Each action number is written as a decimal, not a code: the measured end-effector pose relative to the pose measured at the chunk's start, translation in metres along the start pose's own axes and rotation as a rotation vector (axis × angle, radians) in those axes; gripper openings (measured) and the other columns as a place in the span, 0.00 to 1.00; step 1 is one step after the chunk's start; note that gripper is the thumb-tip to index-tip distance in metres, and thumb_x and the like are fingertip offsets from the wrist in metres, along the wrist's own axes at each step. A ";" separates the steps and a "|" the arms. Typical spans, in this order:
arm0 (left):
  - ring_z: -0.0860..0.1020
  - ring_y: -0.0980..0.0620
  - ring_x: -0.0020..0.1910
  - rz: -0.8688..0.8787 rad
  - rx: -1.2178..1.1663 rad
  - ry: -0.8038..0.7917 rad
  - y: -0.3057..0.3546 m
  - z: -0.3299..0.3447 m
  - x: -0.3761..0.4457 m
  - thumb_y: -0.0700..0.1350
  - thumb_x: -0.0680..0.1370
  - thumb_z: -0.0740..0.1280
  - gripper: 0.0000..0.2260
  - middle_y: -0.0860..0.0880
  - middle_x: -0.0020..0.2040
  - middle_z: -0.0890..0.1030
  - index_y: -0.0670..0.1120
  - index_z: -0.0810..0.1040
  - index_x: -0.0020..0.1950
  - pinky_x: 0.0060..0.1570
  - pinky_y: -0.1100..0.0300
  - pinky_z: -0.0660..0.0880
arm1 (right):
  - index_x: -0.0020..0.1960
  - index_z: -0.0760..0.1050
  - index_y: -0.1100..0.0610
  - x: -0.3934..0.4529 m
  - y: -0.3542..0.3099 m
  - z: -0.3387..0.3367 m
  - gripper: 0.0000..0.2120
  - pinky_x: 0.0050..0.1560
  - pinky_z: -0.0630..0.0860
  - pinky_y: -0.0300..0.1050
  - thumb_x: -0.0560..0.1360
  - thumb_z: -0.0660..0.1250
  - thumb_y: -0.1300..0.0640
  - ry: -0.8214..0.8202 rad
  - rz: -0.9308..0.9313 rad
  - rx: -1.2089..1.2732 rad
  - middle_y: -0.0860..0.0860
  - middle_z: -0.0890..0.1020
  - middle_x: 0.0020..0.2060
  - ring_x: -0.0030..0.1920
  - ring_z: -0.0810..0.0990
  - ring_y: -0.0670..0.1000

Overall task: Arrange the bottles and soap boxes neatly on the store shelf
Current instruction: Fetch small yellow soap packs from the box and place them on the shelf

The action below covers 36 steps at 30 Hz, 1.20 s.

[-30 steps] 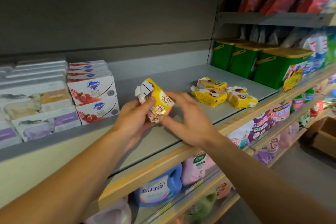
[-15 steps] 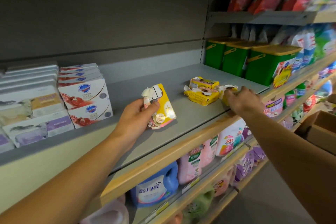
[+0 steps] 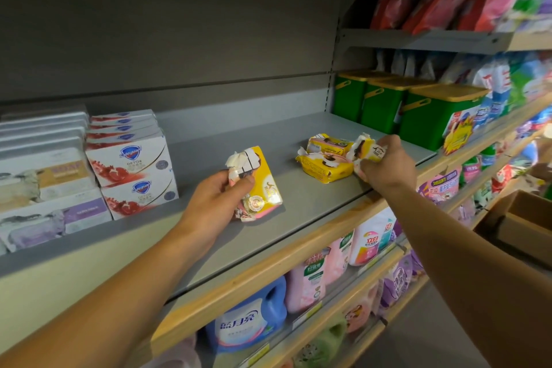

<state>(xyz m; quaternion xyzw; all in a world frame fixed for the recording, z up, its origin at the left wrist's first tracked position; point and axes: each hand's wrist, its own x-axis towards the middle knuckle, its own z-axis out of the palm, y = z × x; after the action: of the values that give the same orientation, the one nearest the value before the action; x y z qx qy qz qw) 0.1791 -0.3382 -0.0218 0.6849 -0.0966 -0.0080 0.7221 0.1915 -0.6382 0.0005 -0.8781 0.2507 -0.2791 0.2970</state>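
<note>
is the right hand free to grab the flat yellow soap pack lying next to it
Probably not yet: the right hand already grips a yellow soap pack. The flat yellow soap pack lies close beside it on the shelf, nothing between.

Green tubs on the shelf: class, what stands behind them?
Behind the green tubs stand pale plastic bags, only their tops showing above the yellow lids. The tubs cover their lower parts and whatever lies further back.

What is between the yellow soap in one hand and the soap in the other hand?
Two more yellow soap packs lying on the grey shelf, plus bare shelf, in the head view.
</note>
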 end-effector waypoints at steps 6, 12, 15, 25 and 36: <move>0.83 0.42 0.52 0.040 0.047 -0.038 0.006 -0.001 -0.007 0.48 0.74 0.70 0.11 0.44 0.50 0.86 0.48 0.82 0.54 0.59 0.39 0.77 | 0.64 0.71 0.54 -0.022 -0.002 -0.015 0.23 0.49 0.78 0.51 0.71 0.71 0.64 0.104 0.118 0.368 0.54 0.80 0.55 0.51 0.79 0.56; 0.82 0.39 0.55 0.066 0.086 -0.058 0.023 -0.002 -0.045 0.41 0.80 0.67 0.07 0.40 0.53 0.84 0.46 0.80 0.56 0.60 0.40 0.76 | 0.50 0.75 0.63 -0.102 -0.012 -0.059 0.06 0.32 0.81 0.44 0.74 0.68 0.69 -0.305 0.478 1.175 0.56 0.84 0.36 0.33 0.84 0.52; 0.84 0.47 0.49 0.062 0.070 -0.014 0.032 -0.002 -0.084 0.41 0.80 0.65 0.07 0.45 0.49 0.86 0.47 0.81 0.55 0.51 0.52 0.81 | 0.50 0.77 0.64 -0.153 -0.013 -0.075 0.04 0.36 0.84 0.50 0.76 0.65 0.66 -0.474 0.573 1.341 0.57 0.85 0.37 0.35 0.85 0.53; 0.83 0.46 0.39 -0.194 -0.130 0.242 0.006 0.000 -0.280 0.42 0.79 0.64 0.09 0.46 0.40 0.85 0.47 0.83 0.44 0.41 0.46 0.81 | 0.49 0.79 0.60 -0.330 0.020 -0.109 0.07 0.40 0.82 0.50 0.76 0.63 0.67 -0.738 0.647 1.427 0.57 0.85 0.39 0.36 0.85 0.54; 0.83 0.51 0.32 -0.430 -0.259 0.190 -0.072 -0.022 -0.420 0.46 0.80 0.56 0.21 0.48 0.35 0.85 0.54 0.86 0.36 0.32 0.58 0.79 | 0.58 0.79 0.59 -0.475 0.110 -0.089 0.11 0.45 0.82 0.50 0.76 0.68 0.63 -0.762 0.788 1.212 0.57 0.85 0.51 0.47 0.86 0.55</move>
<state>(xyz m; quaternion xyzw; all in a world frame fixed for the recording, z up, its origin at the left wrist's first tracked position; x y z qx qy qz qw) -0.2206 -0.2609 -0.1479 0.5892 0.1213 -0.1092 0.7914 -0.2369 -0.4611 -0.1749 -0.4470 0.2285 0.0763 0.8615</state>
